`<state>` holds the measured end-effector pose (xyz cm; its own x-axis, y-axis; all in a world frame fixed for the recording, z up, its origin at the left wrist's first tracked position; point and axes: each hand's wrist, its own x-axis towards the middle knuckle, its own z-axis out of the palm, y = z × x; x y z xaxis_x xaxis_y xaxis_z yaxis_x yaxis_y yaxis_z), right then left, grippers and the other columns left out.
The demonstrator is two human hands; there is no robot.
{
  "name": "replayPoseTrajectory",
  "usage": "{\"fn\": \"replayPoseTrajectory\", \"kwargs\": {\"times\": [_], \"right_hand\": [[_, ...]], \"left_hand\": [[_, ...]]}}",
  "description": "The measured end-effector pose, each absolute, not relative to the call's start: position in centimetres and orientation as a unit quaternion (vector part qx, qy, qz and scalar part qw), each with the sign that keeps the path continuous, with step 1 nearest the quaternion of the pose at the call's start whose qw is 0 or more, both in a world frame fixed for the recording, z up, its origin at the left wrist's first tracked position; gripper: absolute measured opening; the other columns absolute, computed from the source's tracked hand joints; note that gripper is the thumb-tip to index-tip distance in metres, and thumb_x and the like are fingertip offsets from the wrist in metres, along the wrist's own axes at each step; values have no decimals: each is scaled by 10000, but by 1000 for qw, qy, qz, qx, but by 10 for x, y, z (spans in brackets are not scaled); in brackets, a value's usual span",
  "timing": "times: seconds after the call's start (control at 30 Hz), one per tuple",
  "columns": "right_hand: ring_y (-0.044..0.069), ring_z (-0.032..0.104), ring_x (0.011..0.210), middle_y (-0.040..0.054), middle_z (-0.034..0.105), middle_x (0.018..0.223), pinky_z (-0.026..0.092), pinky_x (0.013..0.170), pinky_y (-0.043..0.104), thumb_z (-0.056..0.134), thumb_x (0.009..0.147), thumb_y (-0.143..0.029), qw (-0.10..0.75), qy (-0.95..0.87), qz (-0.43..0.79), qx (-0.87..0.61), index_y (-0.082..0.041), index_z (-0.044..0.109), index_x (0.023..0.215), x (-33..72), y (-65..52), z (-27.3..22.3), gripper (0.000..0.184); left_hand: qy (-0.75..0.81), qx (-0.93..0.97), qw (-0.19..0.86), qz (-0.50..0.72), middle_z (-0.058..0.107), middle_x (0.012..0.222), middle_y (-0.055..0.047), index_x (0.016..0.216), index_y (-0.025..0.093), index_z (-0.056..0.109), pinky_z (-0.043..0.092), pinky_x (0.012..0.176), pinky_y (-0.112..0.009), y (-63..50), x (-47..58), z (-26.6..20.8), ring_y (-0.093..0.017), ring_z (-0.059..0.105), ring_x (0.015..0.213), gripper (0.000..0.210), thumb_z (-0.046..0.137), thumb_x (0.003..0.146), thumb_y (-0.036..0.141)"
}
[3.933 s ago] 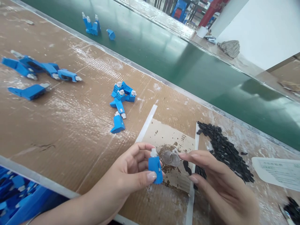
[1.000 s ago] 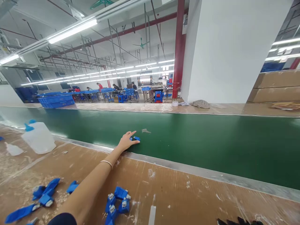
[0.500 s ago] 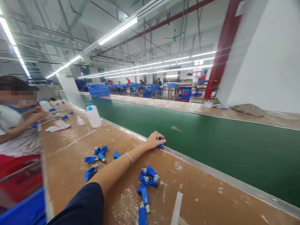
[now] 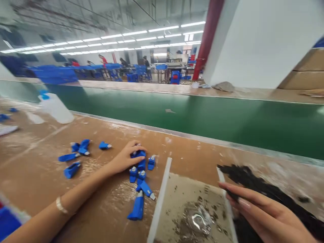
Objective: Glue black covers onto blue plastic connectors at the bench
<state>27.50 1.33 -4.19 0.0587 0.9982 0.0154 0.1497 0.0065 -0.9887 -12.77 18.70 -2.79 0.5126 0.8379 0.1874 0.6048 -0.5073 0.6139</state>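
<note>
Left fingers (image 4: 138,148) half-curled over blue parts (image 4: 142,164); right fingers (image 4: 241,191) pinch black piece (image 4: 232,195).

I'm watching far ceiling tubes (image 4: 135,33) glowing brightly; the green belt (image 4: 121,101) is carrying dark shadows toward the right, and blur is smearing the white bottle (image 4: 57,108) at left and (rather badly) the near black pile (image 4: 274,190) at right.

loose parts (image 4: 137,207) left of sheet (image 4: 177,192), heap (image 4: 260,184) right, belt (image 4: 141,108) behind.
</note>
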Motion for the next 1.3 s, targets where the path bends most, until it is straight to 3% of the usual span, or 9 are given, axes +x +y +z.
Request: {"fn": "replayPoseTrajectory", "kwargs": {"times": [0.13,0.3,0.4,0.53,0.7,0.87,1.0,1.17,1.3], "right_hand": [[261,717,1083,95,729,1197,581,958,369,743,848,-492,498,-462,553,-482,-331,796,1026,249,14,-20,246],[230,754,976,100,767,1090,627,849,316,724,877,-473,508,-478,548,-461,-280,764,1061,239,10,-17,269],[203,751,986,42,773,1092,625,815,238,642,943,-380,461,-599,433,-491,-319,735,1116,241,4,-18,206],[166,751,980,-3,758,1140,626,812,199,551,956,-208,359,-777,178,-485,-333,636,1268,242,-4,-25,347],[167,696,1086,39,697,1239,607,877,250,460,948,-74,283,-848,94,-438,-292,470,1456,242,-13,-34,553],[222,677,1115,60,684,1271,596,879,333,479,938,-61,247,-863,63,-436,-314,370,1543,247,-17,-35,665],[224,679,1102,60,689,1269,579,917,358,518,932,-43,231,-870,34,-435,-317,337,1559,246,-18,-38,708],[220,663,1119,61,689,1260,555,956,380,501,917,11,220,-871,28,-438,-305,306,1570,239,-17,-38,751],[194,614,1172,57,677,1260,493,999,352,440,901,85,204,-879,30,-429,-263,343,1550,234,-13,-31,743]], "left_hand": [[426,845,257,197,603,1267,-72,1162,299,709,428,1120,-481,173,-135,-23,-290,558,1235,306,615,910,447],[443,848,161,242,557,1424,-70,1221,352,674,437,1116,-542,144,-133,-6,-320,524,1327,313,585,936,449],[440,846,70,294,596,1329,-66,1159,331,661,501,1039,-495,105,-125,5,-286,573,1243,223,590,949,348],[453,839,2,301,652,1023,-42,1020,287,633,549,846,-392,45,-110,-5,-238,632,979,85,606,940,298],[498,836,-5,229,684,1142,-110,1261,224,552,553,862,-456,7,-99,-41,-301,639,1034,375,570,951,433],[469,851,27,234,697,1131,-97,1294,206,531,551,909,-407,3,-94,-53,-255,650,1032,315,493,981,214],[428,862,103,252,710,1120,-68,1304,215,521,562,917,-332,-2,-85,-46,-206,667,1023,311,501,994,191],[423,812,263,306,710,895,14,1155,279,561,565,635,-198,-4,-70,-25,-129,685,745,172,554,986,310],[418,805,278,316,599,702,41,962,272,632,492,548,-210,7,-67,-18,-120,600,607,66,567,975,266]]}}
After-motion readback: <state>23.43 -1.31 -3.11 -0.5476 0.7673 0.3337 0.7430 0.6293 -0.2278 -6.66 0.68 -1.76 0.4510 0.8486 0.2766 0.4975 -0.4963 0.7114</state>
